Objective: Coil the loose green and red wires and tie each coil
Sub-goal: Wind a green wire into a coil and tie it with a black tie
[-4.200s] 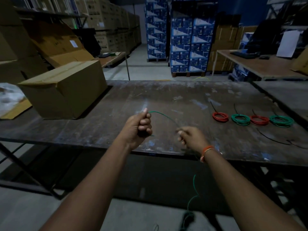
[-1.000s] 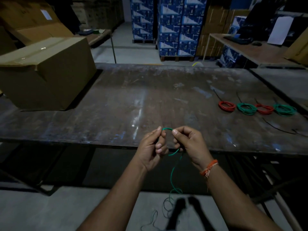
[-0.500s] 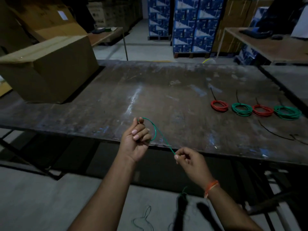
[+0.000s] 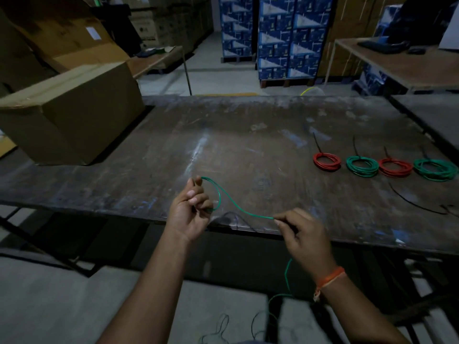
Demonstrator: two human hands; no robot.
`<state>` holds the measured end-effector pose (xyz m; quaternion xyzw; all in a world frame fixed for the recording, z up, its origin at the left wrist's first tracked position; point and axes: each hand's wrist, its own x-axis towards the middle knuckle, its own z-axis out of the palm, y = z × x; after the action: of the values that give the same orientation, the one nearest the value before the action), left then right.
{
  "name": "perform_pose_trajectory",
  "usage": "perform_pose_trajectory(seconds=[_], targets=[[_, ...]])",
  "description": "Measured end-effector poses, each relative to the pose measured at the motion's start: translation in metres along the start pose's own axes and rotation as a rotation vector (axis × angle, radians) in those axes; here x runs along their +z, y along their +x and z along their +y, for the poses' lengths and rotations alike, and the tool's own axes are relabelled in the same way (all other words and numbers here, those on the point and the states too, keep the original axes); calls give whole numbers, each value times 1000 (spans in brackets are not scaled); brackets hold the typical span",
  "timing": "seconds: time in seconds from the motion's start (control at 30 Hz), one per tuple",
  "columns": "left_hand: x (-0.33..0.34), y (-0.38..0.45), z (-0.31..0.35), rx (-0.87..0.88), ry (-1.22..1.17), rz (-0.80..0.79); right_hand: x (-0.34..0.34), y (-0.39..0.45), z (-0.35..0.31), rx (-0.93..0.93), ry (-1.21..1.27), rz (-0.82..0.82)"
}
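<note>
Green wire stretches between both hands right at the near edge of the worn metal table. Over on the left hand, fingers are curled round a small loop of it, thumb and forefinger pinching the top of the loop, palm turned up. From that loop the strand dips and runs across to the right hand, which pinches it between thumb and fingertips, the other fingers folded in; an orange band sits on that wrist. Below the right hand the wire drops past the table edge and trails down to the grey floor, where loose turns lie, dim and hard to make out. Out on the right of the tabletop, well apart from the hands, four finished coils lie in a row: a red coil, a green coil, a second red coil and a second green coil, each with a dark tie sticking up behind it. One black cable tie lies loose just in front of them. Far left on the table stands a closed cardboard box.
</note>
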<state>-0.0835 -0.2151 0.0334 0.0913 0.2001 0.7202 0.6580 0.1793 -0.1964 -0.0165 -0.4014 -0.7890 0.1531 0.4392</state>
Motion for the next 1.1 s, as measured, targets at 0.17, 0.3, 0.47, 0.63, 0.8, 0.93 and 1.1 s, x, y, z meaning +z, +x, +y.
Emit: perform_pose_trajectory(seconds=[0.17, 0.3, 0.47, 0.63, 0.8, 0.93, 1.1], targets=[[5, 7, 3, 24, 241, 125, 13, 30, -30, -281, 12, -105], [6, 11, 0, 68, 481, 100, 20, 55, -60, -357, 69, -96], [0, 9, -1, 76, 671, -18, 33, 84, -85, -387, 122, -103], [-1, 2, 5, 75, 745, -60, 43, 104, -98, -329, 139, -159], [-10, -2, 18, -6, 653, -126, 54, 113, -102, -177, 223, -191], [-16, -6, 27, -70, 554, -135, 64, 114, -96, -51, 268, -158], [-18, -12, 34, -121, 527, -219, 74, 109, -93, 95, 389, -181]])
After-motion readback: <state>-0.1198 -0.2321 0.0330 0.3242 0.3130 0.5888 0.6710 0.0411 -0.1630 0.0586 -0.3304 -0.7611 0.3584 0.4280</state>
